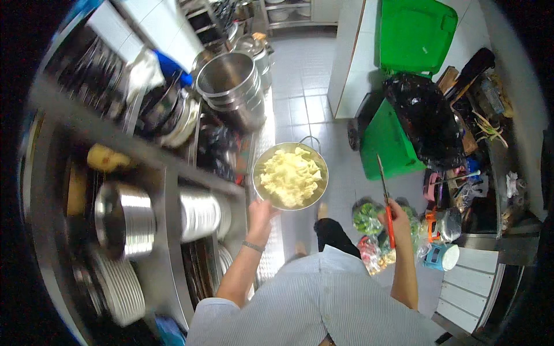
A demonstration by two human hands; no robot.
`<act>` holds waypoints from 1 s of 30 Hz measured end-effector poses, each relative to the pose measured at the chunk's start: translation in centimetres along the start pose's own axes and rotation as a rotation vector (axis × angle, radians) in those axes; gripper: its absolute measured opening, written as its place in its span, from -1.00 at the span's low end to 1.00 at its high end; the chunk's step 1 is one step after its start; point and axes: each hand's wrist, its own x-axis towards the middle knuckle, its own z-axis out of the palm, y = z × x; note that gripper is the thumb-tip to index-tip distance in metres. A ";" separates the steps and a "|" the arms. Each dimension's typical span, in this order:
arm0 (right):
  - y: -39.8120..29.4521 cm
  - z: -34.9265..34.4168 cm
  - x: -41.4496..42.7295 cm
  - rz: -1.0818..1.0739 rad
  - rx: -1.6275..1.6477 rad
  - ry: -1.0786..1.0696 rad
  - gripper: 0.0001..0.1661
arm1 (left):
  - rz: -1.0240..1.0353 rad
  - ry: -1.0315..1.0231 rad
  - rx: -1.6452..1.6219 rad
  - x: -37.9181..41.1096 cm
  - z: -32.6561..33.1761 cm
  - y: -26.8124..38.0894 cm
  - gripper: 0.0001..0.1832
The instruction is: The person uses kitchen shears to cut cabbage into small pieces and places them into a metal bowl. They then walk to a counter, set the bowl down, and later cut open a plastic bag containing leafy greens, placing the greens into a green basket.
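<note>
My left hand [261, 215] grips the near left edge of a round metal pan [325, 173], which it holds out over the floor. Pale yellow-white pieces that look like cauliflower florets [291, 175] fill much of the pan, and a loop handle stands out at its far side. On the right, my right hand [396, 215] is closed around the red-orange handle of a knife [383, 179]; its narrow dark blade points away from me. The knife is apart from the pan.
Metal shelving with stacked plates [119, 287] and steel pots [227, 75] lines the left. To the right stands an open green wheeled bin [385, 142] with a black liner. Bagged green vegetables [368, 218] lie on the tiled floor by my right hand, near a cluttered counter.
</note>
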 end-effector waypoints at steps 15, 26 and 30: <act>-24.3 12.0 46.4 -0.463 -0.626 -0.363 -0.66 | 0.080 -0.053 -0.028 36.0 23.1 23.6 -0.71; -30.9 15.1 81.5 -0.137 -0.590 -0.164 -0.60 | 0.100 -0.150 0.124 62.5 37.4 36.7 -0.65; -31.4 15.0 93.1 -0.068 -0.563 -0.111 -0.64 | 0.093 -0.209 0.185 72.1 43.9 39.4 -0.60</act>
